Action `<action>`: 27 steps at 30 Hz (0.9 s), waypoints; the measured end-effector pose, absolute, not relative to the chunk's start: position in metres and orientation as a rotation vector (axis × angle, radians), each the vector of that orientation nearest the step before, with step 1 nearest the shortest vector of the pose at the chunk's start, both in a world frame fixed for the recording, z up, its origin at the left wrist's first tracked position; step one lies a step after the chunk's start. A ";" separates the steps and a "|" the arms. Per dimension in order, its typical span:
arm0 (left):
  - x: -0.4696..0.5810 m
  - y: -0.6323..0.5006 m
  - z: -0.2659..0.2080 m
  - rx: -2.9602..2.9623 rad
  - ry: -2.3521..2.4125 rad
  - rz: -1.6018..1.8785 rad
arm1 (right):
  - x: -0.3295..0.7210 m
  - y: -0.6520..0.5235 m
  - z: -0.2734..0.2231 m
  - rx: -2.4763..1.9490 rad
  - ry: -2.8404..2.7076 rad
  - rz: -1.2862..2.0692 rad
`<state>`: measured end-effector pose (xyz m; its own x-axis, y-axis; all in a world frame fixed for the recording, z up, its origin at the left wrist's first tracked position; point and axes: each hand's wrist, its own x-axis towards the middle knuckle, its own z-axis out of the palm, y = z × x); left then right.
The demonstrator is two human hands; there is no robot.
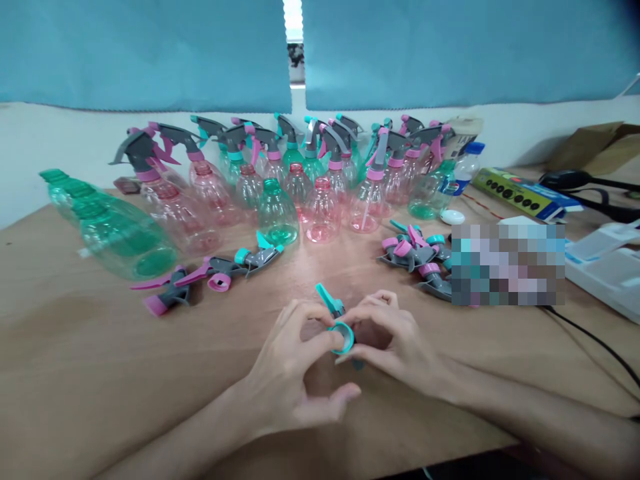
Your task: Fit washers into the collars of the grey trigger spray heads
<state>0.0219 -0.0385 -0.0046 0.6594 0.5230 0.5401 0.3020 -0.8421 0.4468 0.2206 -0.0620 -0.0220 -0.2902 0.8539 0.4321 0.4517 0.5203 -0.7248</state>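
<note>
A teal and grey spray trigger head (351, 339) is between my two hands above the near part of the table, its round collar opening facing me. My left hand (287, 360) has fingers curled at the collar's left side, one fingertip reaching into the opening; the thumb stays apart, below. On the other side, my right hand (400, 340) pinches the head at its right, index finger over the top and thumb underneath. The teal trigger lever sticks up toward the far left. Part of the grey body is hidden behind the fingers.
Pink bottles (323, 212) and green bottles (277, 212) stand in rows behind, many with spray heads fitted. Loose trigger heads lie left (173, 292) and right (413, 253). A yellow-and-blue box (520, 193), a white tray (610, 267) and a black cable (595, 340) are at right.
</note>
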 end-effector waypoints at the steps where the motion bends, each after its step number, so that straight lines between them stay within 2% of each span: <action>1: 0.021 -0.039 -0.005 2.553 0.651 0.972 | 0.221 -0.062 -0.022 -1.082 -1.915 0.609; 8: 0.020 -0.035 -0.007 2.585 0.761 0.979 | 0.222 -0.061 -0.021 -1.128 -1.932 0.590; 27: 0.020 -0.035 -0.006 2.619 0.590 1.036 | 0.221 -0.061 -0.020 -1.119 -1.950 0.565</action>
<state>0.0195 -0.0347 -0.0060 0.6629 0.4604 0.5905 0.2727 -0.8829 0.3822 0.2206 -0.0612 -0.0195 -0.2885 0.8608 0.4193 0.5030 0.5089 -0.6986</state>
